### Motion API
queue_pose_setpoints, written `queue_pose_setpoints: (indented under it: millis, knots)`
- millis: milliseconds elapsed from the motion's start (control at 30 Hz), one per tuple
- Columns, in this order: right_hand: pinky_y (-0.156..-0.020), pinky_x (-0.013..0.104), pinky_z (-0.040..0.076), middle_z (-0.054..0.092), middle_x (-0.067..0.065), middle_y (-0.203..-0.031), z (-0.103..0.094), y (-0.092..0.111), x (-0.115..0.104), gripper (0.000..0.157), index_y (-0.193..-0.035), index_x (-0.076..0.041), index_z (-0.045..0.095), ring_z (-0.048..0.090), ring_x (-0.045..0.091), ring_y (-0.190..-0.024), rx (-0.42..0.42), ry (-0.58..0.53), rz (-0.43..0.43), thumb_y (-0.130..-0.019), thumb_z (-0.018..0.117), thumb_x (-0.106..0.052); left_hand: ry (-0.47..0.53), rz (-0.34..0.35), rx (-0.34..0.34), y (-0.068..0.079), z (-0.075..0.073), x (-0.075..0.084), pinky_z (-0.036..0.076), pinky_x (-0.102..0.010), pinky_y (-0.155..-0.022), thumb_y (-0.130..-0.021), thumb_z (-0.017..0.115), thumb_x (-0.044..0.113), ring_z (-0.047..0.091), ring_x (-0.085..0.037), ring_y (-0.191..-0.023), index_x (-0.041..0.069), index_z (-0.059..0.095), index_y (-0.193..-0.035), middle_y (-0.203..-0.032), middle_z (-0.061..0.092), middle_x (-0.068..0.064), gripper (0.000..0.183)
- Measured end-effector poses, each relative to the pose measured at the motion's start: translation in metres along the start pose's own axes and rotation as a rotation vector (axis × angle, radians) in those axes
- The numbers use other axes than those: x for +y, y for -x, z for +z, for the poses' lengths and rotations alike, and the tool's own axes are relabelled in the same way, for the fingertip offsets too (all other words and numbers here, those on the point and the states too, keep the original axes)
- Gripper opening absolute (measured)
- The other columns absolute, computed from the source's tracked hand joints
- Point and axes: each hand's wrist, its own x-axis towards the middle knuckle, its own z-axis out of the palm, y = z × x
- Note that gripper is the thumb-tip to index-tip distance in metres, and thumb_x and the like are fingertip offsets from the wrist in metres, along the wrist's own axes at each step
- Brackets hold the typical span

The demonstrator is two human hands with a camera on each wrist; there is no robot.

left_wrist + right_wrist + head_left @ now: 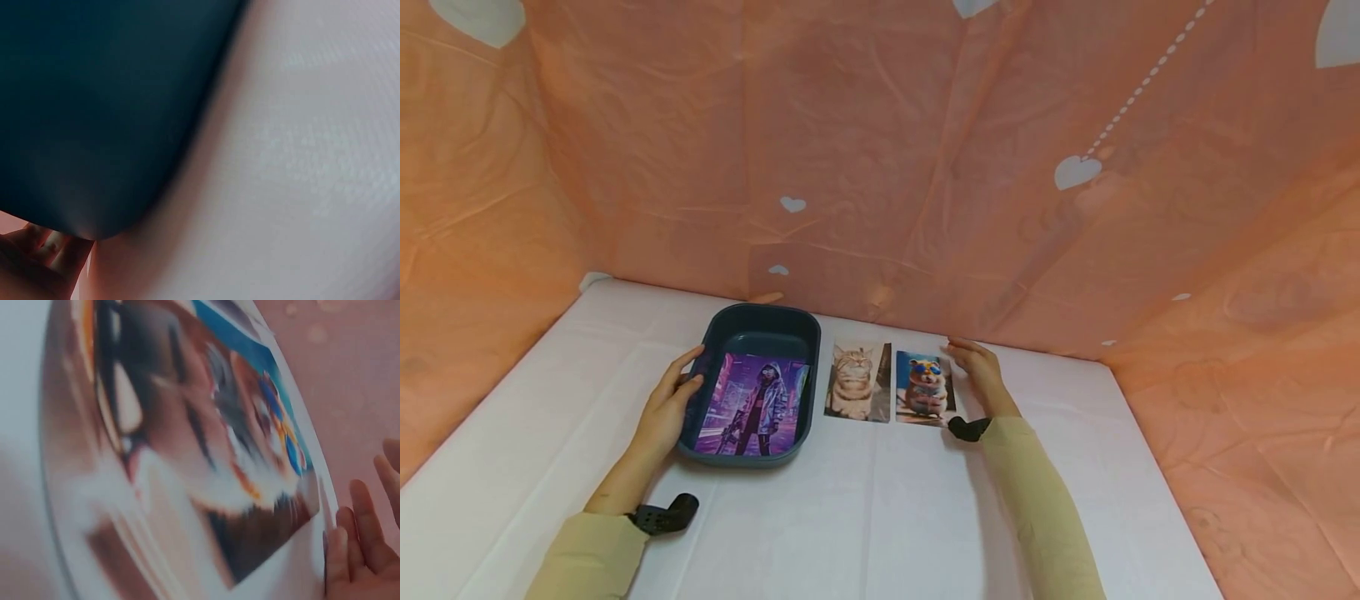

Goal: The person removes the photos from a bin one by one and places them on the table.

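Observation:
A dark blue tray (752, 321) stands on the left part of the table, holding a purple picture card (762, 408) of a hooded figure. My left hand (666, 408) grips the tray's left side; in the left wrist view its fingers (53, 247) show beyond the tray's dark wall (106, 125). To the right of the tray lie a cat card (859, 382) and a card of a hamster in sunglasses (923, 387). My right hand (979, 371) is at the hamster card's upper right corner. In the right wrist view its fingers (365, 531) look fairly straight beside the card (181, 425).
A white cloth covers the table (820, 525). Orange sheeting (880, 158) with pale hearts rises behind it and along both sides. A dark wrist camera (670, 514) sits on the left wrist, another camera (967, 429) on the right.

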Motion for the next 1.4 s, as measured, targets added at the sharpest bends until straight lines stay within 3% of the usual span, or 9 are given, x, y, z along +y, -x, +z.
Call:
queue_pose_setpoints:
  millis: [233,433,667,800,900,1000,1133,1233,1400]
  knots:
    - [-0.103,0.04,0.039,0.053,0.018,-0.137,0.01,0.007,-0.005,0.04,-0.128,0.007,0.057,0.053,0.027,-0.12,0.091,-0.067,-0.045,-0.09,0.06,-0.007,-0.009,0.0,0.003,0.0,0.0,-0.001,0.035,-0.023,-0.08,-0.105,0.031,0.025,0.045,-0.009,-0.091,0.015,0.024,-0.152,-0.121,0.047,-0.022,0.049]
    - [-0.104,0.043,0.037,0.056,0.019,-0.133,0.028,0.013,-0.016,0.039,-0.125,0.01,0.058,0.053,0.015,-0.105,0.101,-0.104,-0.084,-0.09,0.061,-0.006,-0.003,0.004,0.003,-0.002,0.0,0.0,0.035,-0.026,-0.081,-0.105,0.032,0.026,0.044,-0.01,-0.092,0.015,0.024,-0.152,-0.121,0.047,-0.022,0.049]
    - [-0.102,0.046,0.038,0.066,0.001,-0.102,0.057,0.023,-0.026,0.037,-0.121,0.007,0.062,0.057,0.019,-0.1,0.055,-0.082,-0.108,-0.089,0.062,-0.013,-0.002,0.009,0.0,-0.001,-0.001,0.001,0.036,-0.029,-0.082,-0.105,0.032,0.025,0.046,-0.011,-0.092,0.015,0.024,-0.153,-0.123,0.047,-0.023,0.049]
    - [-0.105,0.051,0.035,0.064,0.017,-0.115,0.074,0.028,-0.031,0.037,-0.12,0.01,0.061,0.052,0.038,-0.115,-0.002,-0.125,-0.136,-0.09,0.061,-0.011,0.012,0.019,0.005,-0.001,-0.001,0.001,0.036,-0.028,-0.082,-0.105,0.033,0.025,0.045,-0.012,-0.093,0.015,0.025,-0.152,-0.122,0.047,-0.023,0.049]
    - [-0.104,0.057,0.031,0.059,0.022,-0.122,0.086,0.035,-0.036,0.038,-0.121,0.008,0.061,0.045,0.044,-0.122,-0.036,-0.14,-0.109,-0.09,0.061,-0.013,0.015,0.023,0.01,0.0,0.0,0.002,0.035,-0.028,-0.082,-0.105,0.033,0.025,0.045,-0.014,-0.094,0.014,0.026,-0.152,-0.122,0.047,-0.024,0.049]
    - [-0.103,0.058,0.03,0.063,0.017,-0.114,0.098,0.04,-0.039,0.039,-0.121,0.009,0.06,0.046,0.042,-0.119,-0.064,-0.149,-0.109,-0.089,0.061,-0.013,0.015,0.029,0.015,0.0,0.001,0.002,0.035,-0.025,-0.08,-0.105,0.034,0.026,0.045,-0.012,-0.093,0.014,0.027,-0.151,-0.121,0.048,-0.024,0.049]
    - [-0.104,0.056,0.032,0.068,0.007,-0.099,0.114,0.045,-0.043,0.036,-0.118,0.014,0.059,0.059,0.027,-0.101,-0.108,-0.179,-0.158,-0.089,0.06,-0.008,0.027,0.035,0.016,0.001,0.002,0.003,0.037,-0.02,-0.077,-0.105,0.034,0.026,0.046,-0.008,-0.089,0.014,0.027,-0.151,-0.118,0.048,-0.023,0.048]
    - [-0.103,0.056,0.033,0.069,0.0,-0.093,0.126,0.047,-0.046,0.034,-0.115,0.013,0.061,0.06,0.015,-0.089,-0.124,-0.169,-0.163,-0.089,0.06,-0.008,0.026,0.037,0.015,0.001,0.001,0.003,0.037,-0.02,-0.077,-0.105,0.034,0.026,0.047,-0.008,-0.089,0.014,0.027,-0.151,-0.118,0.049,-0.023,0.048]
    - [-0.101,0.053,0.038,0.068,-0.003,-0.094,0.147,0.049,-0.053,0.036,-0.117,0.013,0.06,0.062,0.022,-0.097,-0.152,-0.14,-0.153,-0.089,0.059,-0.009,0.011,0.033,0.017,0.001,0.0,0.003,0.035,-0.028,-0.082,-0.105,0.034,0.025,0.046,-0.018,-0.094,0.014,0.027,-0.152,-0.12,0.048,-0.025,0.048]
